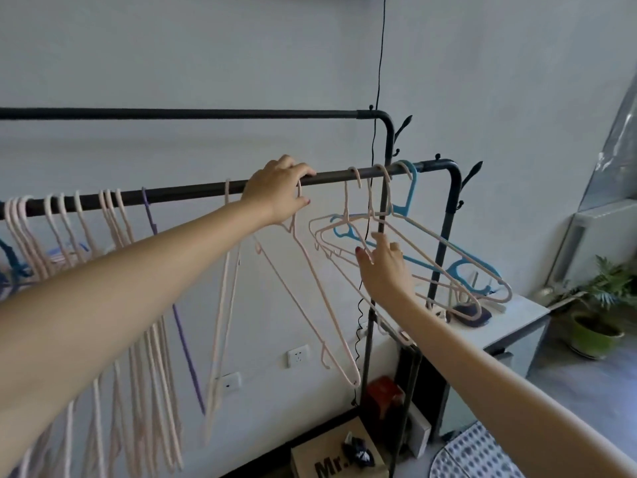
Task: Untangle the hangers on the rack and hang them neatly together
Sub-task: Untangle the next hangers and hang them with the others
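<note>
Hangers, pale pink, bunched (pixel 113 215) on the far left of the lower rail (pixel 193 191), hooks side by side, bodies hanging down close together. Next right, one purple hanger (pixel 151 222) on the same rail, then a lone pink hanger (pixel 225 270) hanging edge-on.

Left hand (pixel 279 191) on the rail near its middle: fingers curled over the top of the bar, thumb below, hook of a pink hanger (pixel 310 281) caught between fingers and thumb. That hanger hangs tilted, its long body running down and to the right toward the rack's upright post (pixel 374 270).

Right of the left hand, a tangled group (pixel 406 243): two pink hooks on the rail, then a blue hanger (pixel 410 198) hooked just beside them near the rail's bend. Their bodies overlap and swing out to the right, pink frames crossing in front of the blue one.

Right hand (pixel 382 267) below the rail, fingers fairly straight and slightly spread, tips touching the pink frames in the tangle. Cannot tell if any finger hooks round a bar; no clear grip seen.

Upper rail (pixel 172 113) sits higher and farther back, bare where visible. Black cable (pixel 379 63) hangs down the wall behind the rack. White cabinet (pixel 517 312) to the right of the rack, potted plant (pixel 599 305) beyond it on the floor. Cardboard box (pixel 331 457) on the floor under the rack, wall sockets (pixel 298 355) low on the wall.
</note>
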